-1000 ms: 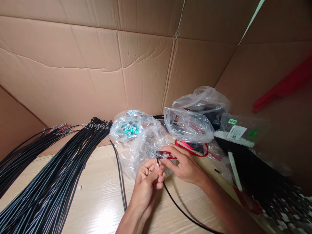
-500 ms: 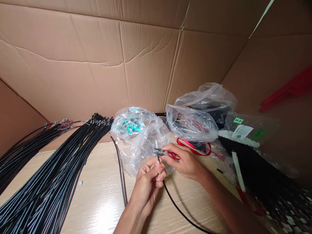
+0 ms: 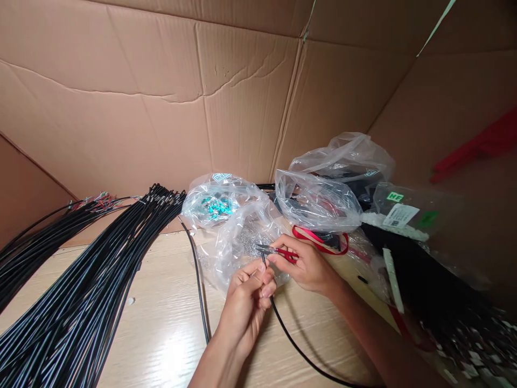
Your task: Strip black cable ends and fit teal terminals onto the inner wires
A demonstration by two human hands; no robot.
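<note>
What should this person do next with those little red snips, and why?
Probably bring the red-handled snips onto the black cable, since the right hand holds their blades right beside the cable's tip, which the left hand pinches upright.

We read "HF" on a green sticker (image 3: 395, 196) on a clear plastic bag (image 3: 418, 198) at three o'clock, and what looks like "RoHS" on a small tag (image 3: 222, 177) at ten o'clock. The print on the white barcode label (image 3: 401, 214) is too small for us to read.

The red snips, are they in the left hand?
No, the red snips are in the right hand, while the left hand pinches a black cable.
</note>
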